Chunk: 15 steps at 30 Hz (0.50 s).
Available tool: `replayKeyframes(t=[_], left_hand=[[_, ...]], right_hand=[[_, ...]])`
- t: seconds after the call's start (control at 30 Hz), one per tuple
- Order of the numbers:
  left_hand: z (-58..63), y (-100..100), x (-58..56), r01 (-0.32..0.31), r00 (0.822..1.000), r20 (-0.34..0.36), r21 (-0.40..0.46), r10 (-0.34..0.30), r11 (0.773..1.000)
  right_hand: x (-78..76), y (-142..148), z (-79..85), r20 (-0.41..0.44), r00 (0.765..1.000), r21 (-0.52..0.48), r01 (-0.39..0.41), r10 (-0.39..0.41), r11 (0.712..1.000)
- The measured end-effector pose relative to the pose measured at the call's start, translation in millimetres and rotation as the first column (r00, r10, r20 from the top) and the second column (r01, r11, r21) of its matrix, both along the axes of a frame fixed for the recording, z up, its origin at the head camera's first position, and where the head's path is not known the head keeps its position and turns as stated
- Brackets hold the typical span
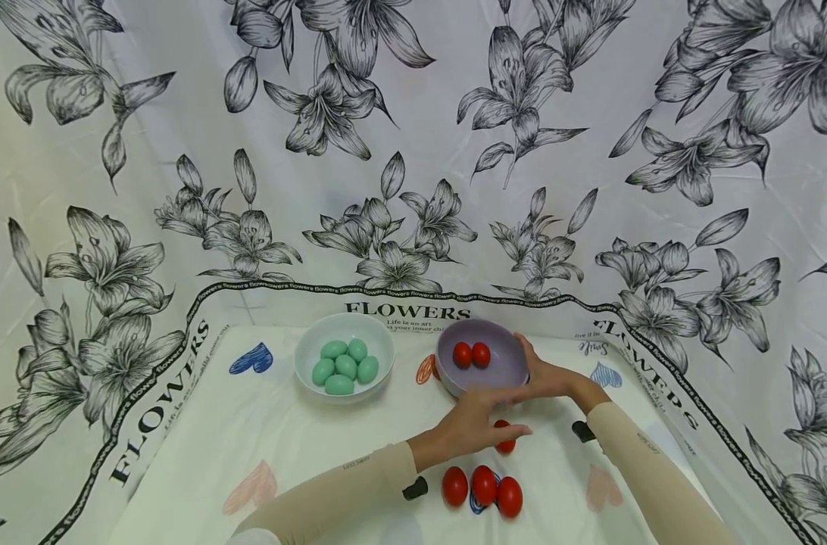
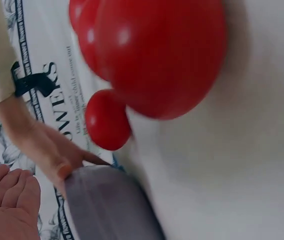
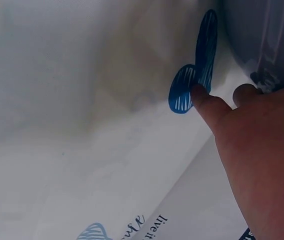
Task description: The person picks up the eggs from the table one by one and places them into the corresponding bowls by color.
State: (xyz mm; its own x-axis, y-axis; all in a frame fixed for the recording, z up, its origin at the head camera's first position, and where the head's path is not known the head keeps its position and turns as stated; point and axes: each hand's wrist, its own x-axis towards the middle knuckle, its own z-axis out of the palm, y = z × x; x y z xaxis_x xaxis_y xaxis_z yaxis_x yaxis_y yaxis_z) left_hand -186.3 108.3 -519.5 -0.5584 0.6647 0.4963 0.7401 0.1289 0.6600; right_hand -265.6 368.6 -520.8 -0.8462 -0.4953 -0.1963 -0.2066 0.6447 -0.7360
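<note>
Purple-walled, the bowl (image 1: 506, 362) with two red eggs (image 1: 481, 354) inside is best steadied by the right hand (image 1: 548, 375), spread at its right side, while the nearest loose egg (image 1: 505, 443) should be gently pinched by the left hand (image 1: 471, 425), empty, thumb and fingers apart.

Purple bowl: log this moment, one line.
right hand: beside purple bowl; left hand: empty, near bowl; inside bowl: two red eggs visible; tablecloth: four red eggs
</note>
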Motion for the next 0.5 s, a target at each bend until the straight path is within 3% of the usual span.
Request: replayKeyframes(t=[0.2, 0.5], left_hand=[[-16.7, 1.0, 5.4, -0.016, 0.998, 0.054, -0.113, 0.022, 0.994], [-28.3, 0.0, 7.0, -0.015, 0.998, 0.063, -0.241, 0.031, 0.97]], right_hand=[[-3.7, 2.3, -5.5, -0.002, 1.0, -0.009, -0.021, 0.021, 1.0], [-2.5, 2.0, -6.2, 0.02, 0.999, 0.006, 0.029, -0.029, 1.0]])
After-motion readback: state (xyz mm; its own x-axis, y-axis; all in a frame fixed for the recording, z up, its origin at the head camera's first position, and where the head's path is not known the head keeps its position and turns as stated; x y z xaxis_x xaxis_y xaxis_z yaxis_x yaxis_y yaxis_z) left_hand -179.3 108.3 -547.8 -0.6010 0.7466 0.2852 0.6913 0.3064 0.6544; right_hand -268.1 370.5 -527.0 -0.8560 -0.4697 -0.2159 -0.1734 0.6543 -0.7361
